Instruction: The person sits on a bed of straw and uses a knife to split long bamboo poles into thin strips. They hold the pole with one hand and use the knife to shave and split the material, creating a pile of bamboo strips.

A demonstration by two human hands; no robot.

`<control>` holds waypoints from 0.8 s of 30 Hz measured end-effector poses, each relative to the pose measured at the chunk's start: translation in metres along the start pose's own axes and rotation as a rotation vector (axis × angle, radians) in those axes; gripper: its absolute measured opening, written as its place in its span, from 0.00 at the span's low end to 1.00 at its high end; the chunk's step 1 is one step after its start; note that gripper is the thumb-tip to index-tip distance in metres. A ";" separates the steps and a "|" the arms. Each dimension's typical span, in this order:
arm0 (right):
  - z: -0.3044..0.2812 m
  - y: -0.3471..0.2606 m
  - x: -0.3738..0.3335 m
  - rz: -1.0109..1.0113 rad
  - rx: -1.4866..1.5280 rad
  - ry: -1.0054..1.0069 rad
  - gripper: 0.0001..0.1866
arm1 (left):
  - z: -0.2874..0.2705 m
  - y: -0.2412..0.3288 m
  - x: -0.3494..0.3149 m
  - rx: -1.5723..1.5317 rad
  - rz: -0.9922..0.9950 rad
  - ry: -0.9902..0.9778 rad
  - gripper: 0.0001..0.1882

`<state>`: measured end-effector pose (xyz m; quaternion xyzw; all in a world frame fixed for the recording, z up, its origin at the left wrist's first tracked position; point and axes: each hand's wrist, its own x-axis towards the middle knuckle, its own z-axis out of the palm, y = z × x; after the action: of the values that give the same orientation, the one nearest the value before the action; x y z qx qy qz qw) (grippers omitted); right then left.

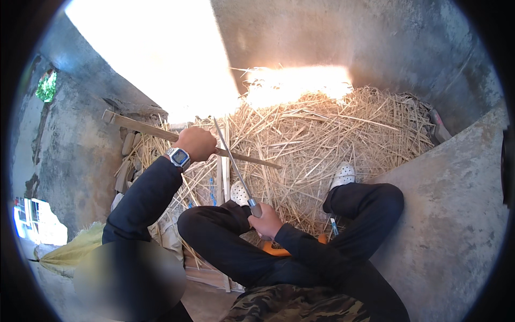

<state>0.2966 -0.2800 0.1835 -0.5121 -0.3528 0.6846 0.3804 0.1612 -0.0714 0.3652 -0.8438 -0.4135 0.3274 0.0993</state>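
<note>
Head view: left hand (197, 144) grips slat (147, 129) (right hand (266, 221), blade (235, 165)).

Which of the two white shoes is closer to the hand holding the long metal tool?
The left shoe, just beyond the right hand; the right shoe lies farther off, across the straw.

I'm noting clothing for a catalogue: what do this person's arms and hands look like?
The left sleeve and right sleeve are long, dark and look plain. The left hand is gloveless; its wrist wears a watch with a silver-toned band and blue-edged face. The right hand is gloveless too, with no watch showing.
</note>
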 end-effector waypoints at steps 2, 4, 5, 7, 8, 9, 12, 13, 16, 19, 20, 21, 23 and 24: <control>0.002 0.016 0.013 -0.184 -0.166 0.095 0.09 | -0.004 0.004 0.005 -0.034 0.003 -0.025 0.11; 0.002 0.062 0.040 -0.435 -0.389 0.285 0.11 | -0.002 0.002 0.007 -0.065 0.026 -0.007 0.16; -0.004 0.061 0.041 -0.255 -0.413 0.215 0.12 | 0.005 0.000 0.007 -0.083 0.024 0.014 0.17; -0.005 0.065 0.043 -0.300 -0.456 0.247 0.12 | 0.006 -0.002 0.005 -0.092 -0.025 -0.012 0.17; -0.005 0.068 0.043 -0.323 -0.476 0.264 0.12 | 0.006 -0.001 0.004 -0.096 -0.049 -0.024 0.17; -0.006 0.067 0.040 -0.301 -0.457 0.233 0.13 | 0.006 0.001 0.002 -0.115 -0.080 -0.039 0.18; -0.001 0.061 0.029 -0.323 -0.395 0.224 0.14 | 0.006 0.004 -0.001 -0.100 -0.104 -0.075 0.10; 0.001 0.048 0.021 -0.335 -0.397 0.217 0.14 | -0.001 0.006 -0.002 -0.098 -0.105 -0.110 0.10; 0.001 0.033 0.015 -0.311 -0.432 0.219 0.14 | -0.005 0.010 -0.002 -0.107 -0.083 -0.064 0.09; -0.015 0.048 0.034 -0.274 -0.548 0.270 0.13 | -0.014 0.019 0.003 -0.103 -0.031 -0.010 0.08; -0.014 0.050 0.035 -0.285 -0.508 0.263 0.13 | -0.016 0.020 0.004 -0.109 -0.027 -0.008 0.09; -0.010 0.046 0.027 -0.284 -0.467 0.254 0.14 | -0.012 0.022 0.002 -0.130 -0.020 -0.007 0.09; -0.006 0.035 0.019 -0.260 -0.363 0.207 0.14 | -0.009 0.017 0.003 -0.114 -0.056 -0.021 0.08; -0.006 0.027 0.015 -0.287 -0.398 0.219 0.15 | -0.011 0.015 0.004 -0.106 -0.074 -0.028 0.08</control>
<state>0.2954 -0.2786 0.1519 -0.5925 -0.5062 0.4812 0.4015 0.1797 -0.0772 0.3653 -0.8275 -0.4623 0.3128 0.0609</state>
